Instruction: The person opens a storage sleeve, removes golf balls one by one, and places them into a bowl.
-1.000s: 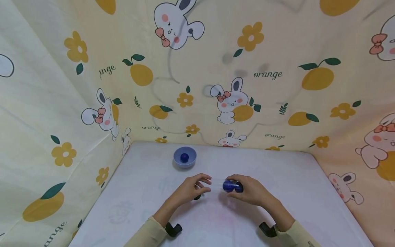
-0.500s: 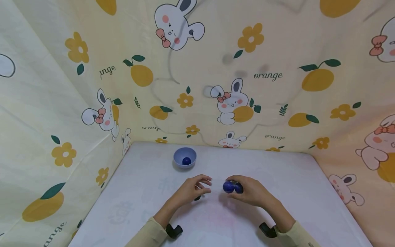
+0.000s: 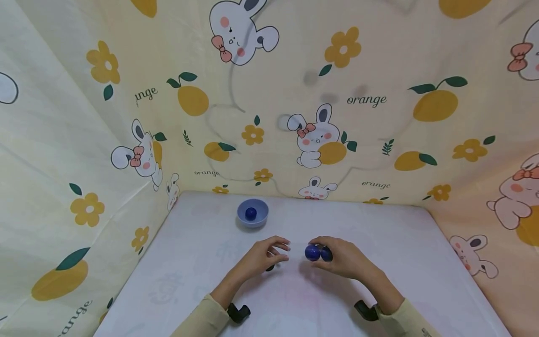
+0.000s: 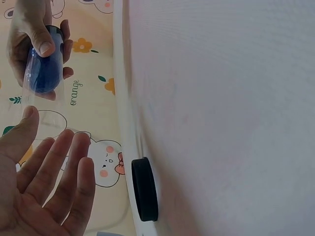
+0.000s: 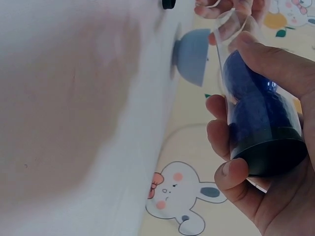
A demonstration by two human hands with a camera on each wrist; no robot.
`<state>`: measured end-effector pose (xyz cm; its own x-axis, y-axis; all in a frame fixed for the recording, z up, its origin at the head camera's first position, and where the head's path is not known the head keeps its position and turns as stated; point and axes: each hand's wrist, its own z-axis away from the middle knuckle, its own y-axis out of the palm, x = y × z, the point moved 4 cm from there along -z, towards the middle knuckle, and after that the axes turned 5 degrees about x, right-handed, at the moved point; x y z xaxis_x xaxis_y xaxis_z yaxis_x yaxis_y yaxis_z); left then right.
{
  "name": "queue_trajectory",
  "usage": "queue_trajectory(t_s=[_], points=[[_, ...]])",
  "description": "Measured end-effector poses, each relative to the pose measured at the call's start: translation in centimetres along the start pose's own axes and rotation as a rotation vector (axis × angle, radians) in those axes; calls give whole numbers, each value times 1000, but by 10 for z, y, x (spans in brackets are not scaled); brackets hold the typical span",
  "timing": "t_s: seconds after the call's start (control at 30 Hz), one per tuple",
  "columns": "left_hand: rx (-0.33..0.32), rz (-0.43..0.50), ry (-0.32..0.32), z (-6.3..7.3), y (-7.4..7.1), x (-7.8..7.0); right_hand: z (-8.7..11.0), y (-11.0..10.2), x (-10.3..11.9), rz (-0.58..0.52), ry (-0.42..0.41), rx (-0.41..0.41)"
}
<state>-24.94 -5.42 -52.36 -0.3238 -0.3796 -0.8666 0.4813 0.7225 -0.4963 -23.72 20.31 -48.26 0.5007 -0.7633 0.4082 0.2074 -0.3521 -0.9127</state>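
Note:
My right hand (image 3: 347, 260) grips a clear plastic tube (image 5: 224, 37) with a black end cap (image 5: 275, 152), thumb on one side and fingers on the other. Two dark blue balls (image 3: 312, 253) sit inside, one behind the other. The tube lies roughly level above the table, its clear end toward my left hand (image 3: 257, 260). That hand has loosely extended fingers (image 4: 59, 172) and holds nothing; whether its fingertips touch the tube cannot be told. Below it, a round black cap (image 4: 145, 189) is on the table, mostly hidden by the hand in the head view.
A light blue bowl (image 3: 240, 218) with one dark blue ball (image 3: 251, 214) stands beyond my left hand, toward the back of the white table (image 3: 202, 220). Behind the table hangs a printed cloth (image 3: 278, 93) with rabbits and oranges. Black wrist mounts (image 3: 238, 313) sit at both sleeves.
Inside the bowl, the ball has rolled toward the front right and then back to the left. Both hands and the tube have stayed nearly still.

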Motion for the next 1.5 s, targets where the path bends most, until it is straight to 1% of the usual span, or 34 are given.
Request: queue_trajectory(t_s=[0.57, 0.8, 1.0, 1.3, 1.5], points=[[8, 17, -19, -2, 2, 6, -2, -1, 1, 16, 14, 22], [1, 2, -26, -1, 2, 6, -3, -1, 0, -21, 20, 34], [-12, -2, -36, -1, 0, 8, -2, 0, 1, -46, -22, 15], [-1, -8, -67, 0, -1, 10, 0, 1, 1, -51, -92, -25], [10, 17, -70, 0, -2, 11, 0, 3, -1, -56, -100, -29]])
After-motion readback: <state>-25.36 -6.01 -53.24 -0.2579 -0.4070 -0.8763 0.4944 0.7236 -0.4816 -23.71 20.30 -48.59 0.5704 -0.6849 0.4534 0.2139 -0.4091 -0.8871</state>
